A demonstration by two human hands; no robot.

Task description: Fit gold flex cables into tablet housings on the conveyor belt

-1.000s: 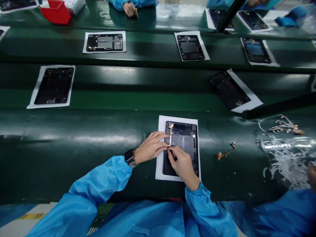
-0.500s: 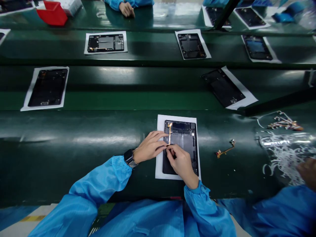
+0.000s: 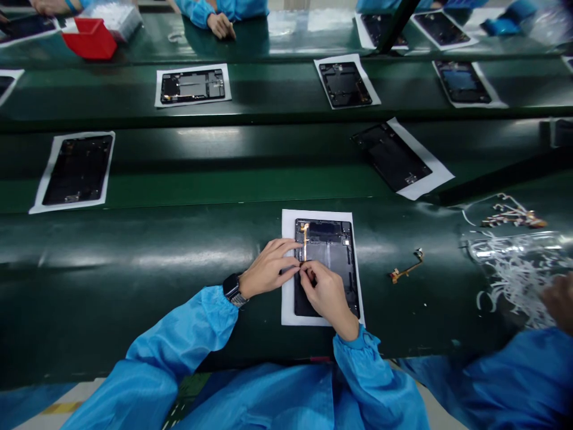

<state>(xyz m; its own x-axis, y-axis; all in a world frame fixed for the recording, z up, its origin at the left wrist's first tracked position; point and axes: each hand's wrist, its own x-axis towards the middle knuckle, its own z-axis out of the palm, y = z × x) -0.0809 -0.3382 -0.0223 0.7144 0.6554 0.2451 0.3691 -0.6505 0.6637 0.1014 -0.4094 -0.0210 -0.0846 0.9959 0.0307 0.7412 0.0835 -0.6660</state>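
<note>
A dark tablet chassis point(image 3: 333, 257) lies on a white sheet point(image 3: 287, 298) on the green belt in front of me. An orange flex cable point(image 3: 305, 239) runs down its left side. My left hand point(image 3: 268, 269), with a dark watch on the wrist, rests on the chassis's left edge, its fingers bent beside the cable. My right hand point(image 3: 326, 292) pinches the cable's lower end with thumb and forefinger. Both hands meet at that point.
A loose orange flex cable point(image 3: 406, 272) lies to the right. A clear bag of white strips point(image 3: 519, 275) and more cables point(image 3: 510, 216) sit at far right, near a co-worker's hand point(image 3: 559, 301). Other chassis on sheets point(image 3: 76, 170) point(image 3: 394, 155) point(image 3: 192, 85) ride the belts behind. A red bin point(image 3: 89, 37) stands at top left.
My hands stay on the cable's lower end with little movement. The chassis on the belts behind have drifted left. The co-worker's hand at right has come further into view.
</note>
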